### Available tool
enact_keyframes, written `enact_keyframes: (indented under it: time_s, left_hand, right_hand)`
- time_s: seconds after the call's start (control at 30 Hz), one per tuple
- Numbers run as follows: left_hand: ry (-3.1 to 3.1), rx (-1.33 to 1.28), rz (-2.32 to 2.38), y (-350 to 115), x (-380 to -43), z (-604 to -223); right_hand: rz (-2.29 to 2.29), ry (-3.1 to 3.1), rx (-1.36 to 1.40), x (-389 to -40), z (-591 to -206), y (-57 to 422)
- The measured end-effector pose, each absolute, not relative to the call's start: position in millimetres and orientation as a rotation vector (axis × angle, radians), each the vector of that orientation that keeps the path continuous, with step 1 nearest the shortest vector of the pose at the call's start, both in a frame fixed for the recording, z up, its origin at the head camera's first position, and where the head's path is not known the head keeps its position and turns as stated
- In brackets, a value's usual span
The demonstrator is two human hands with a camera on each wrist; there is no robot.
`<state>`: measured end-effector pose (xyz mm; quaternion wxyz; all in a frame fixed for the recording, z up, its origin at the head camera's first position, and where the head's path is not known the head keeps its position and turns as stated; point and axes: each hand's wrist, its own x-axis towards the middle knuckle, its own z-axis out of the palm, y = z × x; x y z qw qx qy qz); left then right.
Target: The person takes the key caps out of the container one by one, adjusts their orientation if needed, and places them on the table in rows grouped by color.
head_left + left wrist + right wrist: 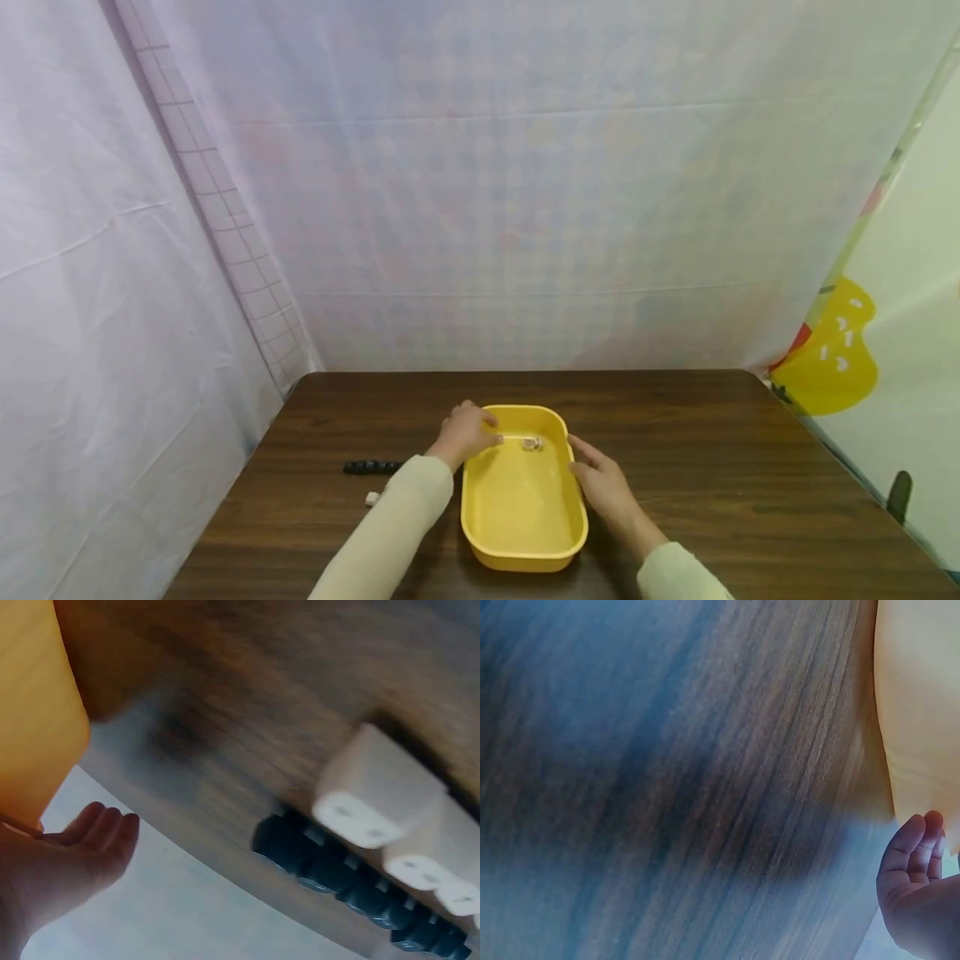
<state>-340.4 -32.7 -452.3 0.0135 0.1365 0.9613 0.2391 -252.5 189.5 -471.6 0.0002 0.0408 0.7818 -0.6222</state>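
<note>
A yellow tray stands on the table, with small pale blocks inside near its far end. My left hand reaches over its far left rim, thumb and forefinger inside; I cannot tell whether they pinch anything. The other left fingers bend loosely in the left wrist view. At the right wall, my right hand touches the rim with thumb and forefinger tips, its other fingers lightly bent beside the tray. White cubes with small dark marks lie left of the tray, beside a dark knobbly row.
The dark brown wooden table extends on both sides of the tray. A pale curtain hangs behind its far edge, and a white sheet hangs along the left. To the right, another white cloth bears a yellow print.
</note>
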Motion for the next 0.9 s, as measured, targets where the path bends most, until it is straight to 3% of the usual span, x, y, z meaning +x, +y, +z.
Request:
enact_keyframes:
  time_s: [0.23, 0.9]
  left_hand:
    - [3.086, 0.436, 0.301, -23.5, -348.3, -455.9]
    - [3.131, 0.554, 0.104, -23.0, -342.2, -454.2]
  right_hand:
    - [-1.95, 2.471, 0.115, -252.2, -472.5, 189.0]
    - [-1.913, 2.508, 0.109, -252.4, -472.2, 189.0]
